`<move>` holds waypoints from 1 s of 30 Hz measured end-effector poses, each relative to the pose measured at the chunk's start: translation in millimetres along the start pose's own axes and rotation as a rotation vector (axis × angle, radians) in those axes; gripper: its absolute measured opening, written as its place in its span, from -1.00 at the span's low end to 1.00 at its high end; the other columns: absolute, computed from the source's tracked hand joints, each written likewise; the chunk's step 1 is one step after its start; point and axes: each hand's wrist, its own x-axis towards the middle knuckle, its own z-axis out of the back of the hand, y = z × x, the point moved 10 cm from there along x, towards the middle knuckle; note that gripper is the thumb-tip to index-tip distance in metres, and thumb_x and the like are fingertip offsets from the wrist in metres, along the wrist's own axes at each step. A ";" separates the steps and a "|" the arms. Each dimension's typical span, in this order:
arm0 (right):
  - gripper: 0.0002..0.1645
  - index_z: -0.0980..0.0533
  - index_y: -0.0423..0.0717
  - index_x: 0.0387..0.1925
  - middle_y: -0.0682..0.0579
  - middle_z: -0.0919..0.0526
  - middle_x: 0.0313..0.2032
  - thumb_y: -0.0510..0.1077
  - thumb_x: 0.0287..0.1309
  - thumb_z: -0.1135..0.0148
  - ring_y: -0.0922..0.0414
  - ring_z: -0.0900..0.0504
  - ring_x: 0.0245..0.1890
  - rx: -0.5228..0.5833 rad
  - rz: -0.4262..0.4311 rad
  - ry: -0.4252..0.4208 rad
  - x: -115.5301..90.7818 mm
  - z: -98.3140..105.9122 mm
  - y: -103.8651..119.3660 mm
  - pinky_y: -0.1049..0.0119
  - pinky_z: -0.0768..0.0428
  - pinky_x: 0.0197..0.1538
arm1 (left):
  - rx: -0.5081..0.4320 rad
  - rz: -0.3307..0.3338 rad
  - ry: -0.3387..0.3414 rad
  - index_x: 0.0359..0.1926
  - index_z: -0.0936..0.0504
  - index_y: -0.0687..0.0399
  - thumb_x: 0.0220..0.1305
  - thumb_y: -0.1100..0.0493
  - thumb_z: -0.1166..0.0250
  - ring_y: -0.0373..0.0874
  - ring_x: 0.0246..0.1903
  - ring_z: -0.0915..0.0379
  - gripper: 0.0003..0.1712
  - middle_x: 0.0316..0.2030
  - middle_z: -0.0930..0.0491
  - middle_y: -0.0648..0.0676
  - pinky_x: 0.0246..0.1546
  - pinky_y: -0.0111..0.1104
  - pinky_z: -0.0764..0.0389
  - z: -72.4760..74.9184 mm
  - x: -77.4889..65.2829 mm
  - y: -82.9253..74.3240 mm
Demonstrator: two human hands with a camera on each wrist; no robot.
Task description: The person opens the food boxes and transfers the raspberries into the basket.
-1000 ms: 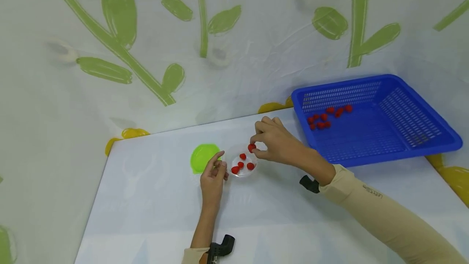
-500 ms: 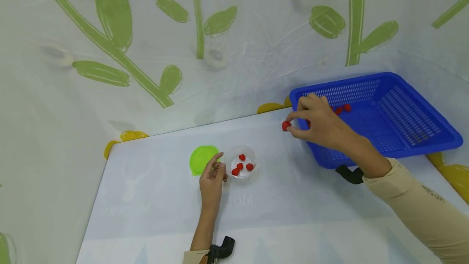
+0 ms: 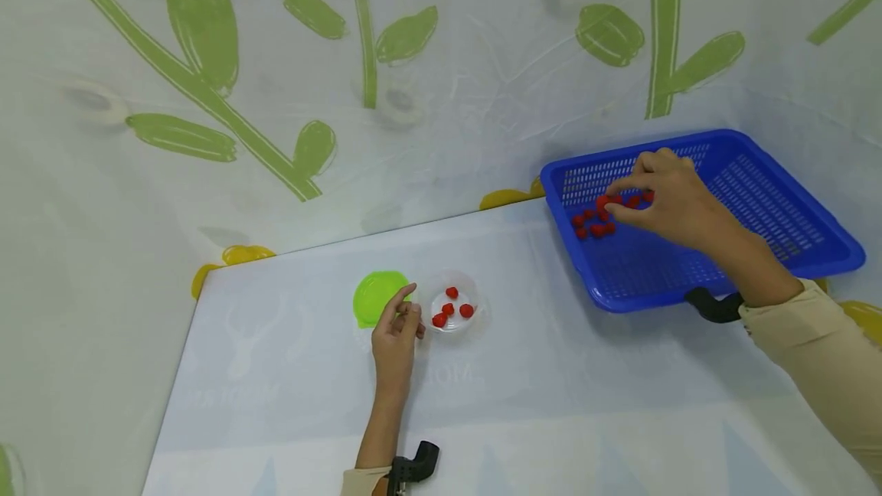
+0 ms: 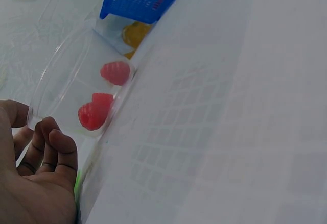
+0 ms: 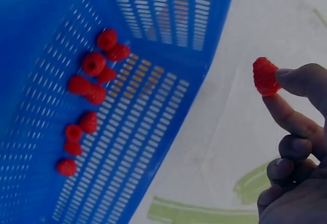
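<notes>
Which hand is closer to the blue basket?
Right. The right hand is above the blue basket, pinching a red berry; the left hand is away from it, holding a clear cup.

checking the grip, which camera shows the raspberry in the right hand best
The right wrist view: the raspberry is largest there, pinched in the right hand. The head view shows it small, against other raspberries in the blue basket; the left wrist view doesn't show it.

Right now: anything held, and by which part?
Right hand: a raspberry, pinched by its edge. Left hand: the clear plastic cup, by its rim.
</notes>
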 end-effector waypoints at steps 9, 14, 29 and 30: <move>-0.78 -0.68 -0.06 -0.35 0.04 -0.24 -0.47 -0.10 -0.13 -0.43 0.06 -0.20 -0.36 -0.053 -0.021 0.028 3.2 6.9 -26.3 0.11 0.00 -0.30 | -0.008 -0.006 -0.005 0.13 -0.49 -0.10 0.28 0.02 -0.16 0.03 -0.52 -0.40 -0.61 -0.37 -0.40 0.11 -0.47 -0.41 -0.56 0.1 0.4 5.4; -0.70 -0.66 -0.12 -0.28 0.00 -0.30 -0.42 -0.03 -0.03 -0.37 0.00 -0.27 -0.29 -0.076 -0.085 0.098 9.5 1.8 -47.9 0.13 -0.01 -0.30 | -0.016 -0.009 -0.002 0.14 -0.48 -0.08 0.28 0.03 -0.15 0.02 -0.52 -0.40 -0.60 -0.36 -0.39 0.11 -0.47 -0.41 -0.56 0.8 0.7 4.8; -0.71 -0.64 -0.21 -0.25 -0.21 -0.41 -0.23 -0.11 -0.02 -0.33 -0.19 -0.27 -0.10 -0.061 -0.161 0.234 19.8 -20.5 -75.1 -0.06 -0.13 -0.18 | -0.003 -0.008 -0.005 0.12 -0.49 -0.19 0.26 -0.02 -0.16 0.01 -0.51 -0.41 -0.60 -0.37 -0.40 0.09 -0.44 -0.38 -0.57 1.8 0.2 7.7; -0.71 -0.64 -0.20 -0.25 -0.21 -0.41 -0.23 -0.11 -0.02 -0.33 -0.20 -0.27 -0.09 -0.060 -0.163 0.242 19.9 -22.3 -76.1 -0.06 -0.13 -0.18 | 0.001 -0.003 -0.004 0.13 -0.48 -0.19 0.27 -0.02 -0.16 0.01 -0.51 -0.41 -0.60 -0.36 -0.40 0.09 -0.44 -0.38 -0.58 2.0 -0.5 8.2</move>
